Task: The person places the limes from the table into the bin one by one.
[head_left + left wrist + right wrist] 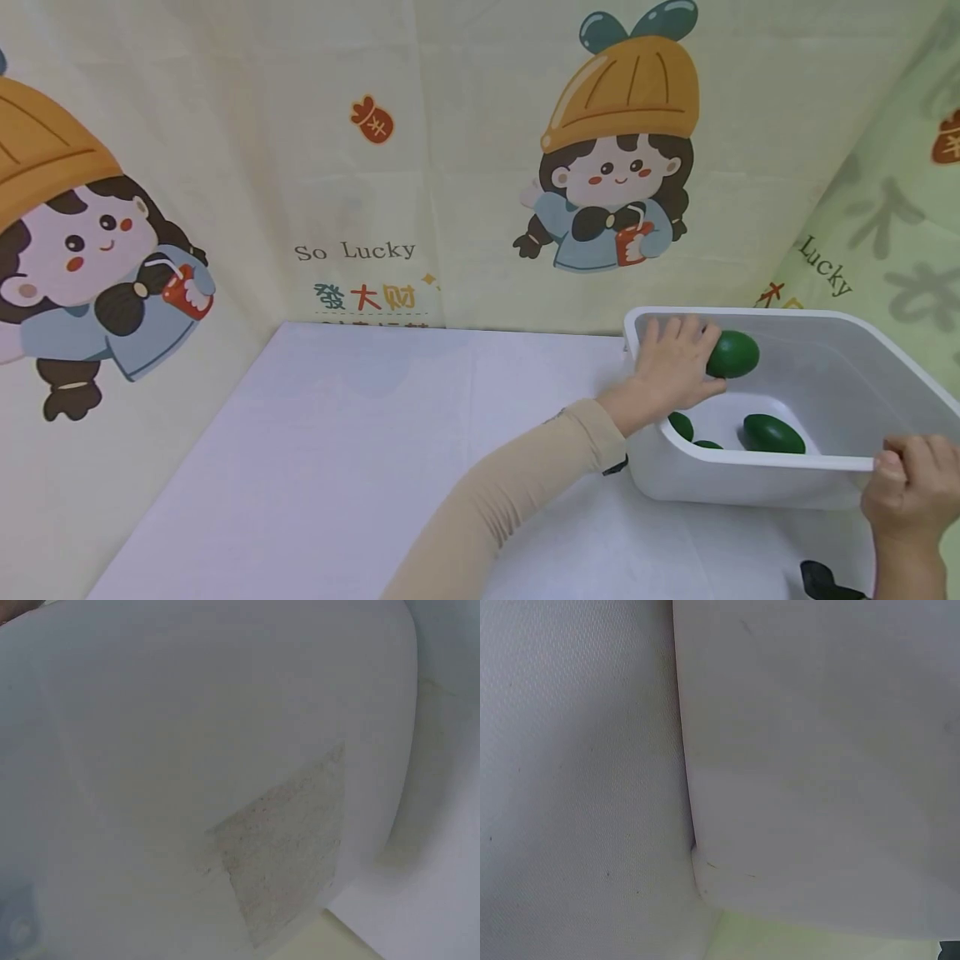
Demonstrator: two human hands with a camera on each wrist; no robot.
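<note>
L hand (pixel 671 367) grasps smooth dark-green oval fruit (pixel 733 354) over white plastic tub (pixel 750 482), above tub's left rim. R hand (pixel 911 492) clenched on near rim. More green ovals (pixel 772 433) inside, btw hands.

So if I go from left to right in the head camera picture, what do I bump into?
Left sleeve → left hand → green fruit it grips → green fruit lying in the white tub → right hand gripping the tub's rim.
</note>
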